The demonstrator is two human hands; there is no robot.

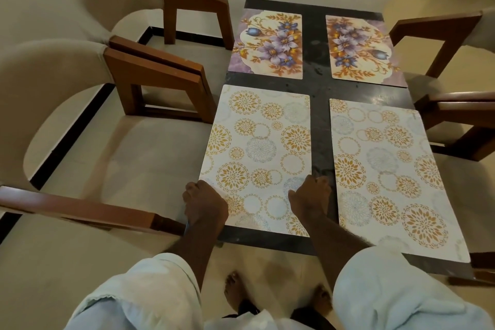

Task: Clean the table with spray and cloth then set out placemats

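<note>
L hand (205, 205) grips left edge of near-left placemat (257, 147), fingers curled round it. R hand (310, 197) holds same mat's right edge, fingers bent over it, thumb flat on top. Mat lies flat on dark table (320, 88), near end just short of table edge. Near-right placemat (388, 174), same circle pattern, beside it w/ bare strip between. Far-left floral placemat (267, 45) and far-right floral placemat (361, 48) at far end, apart. Left chairs (150, 72) and right chairs (455, 115), wooden arms, flank table.
</note>
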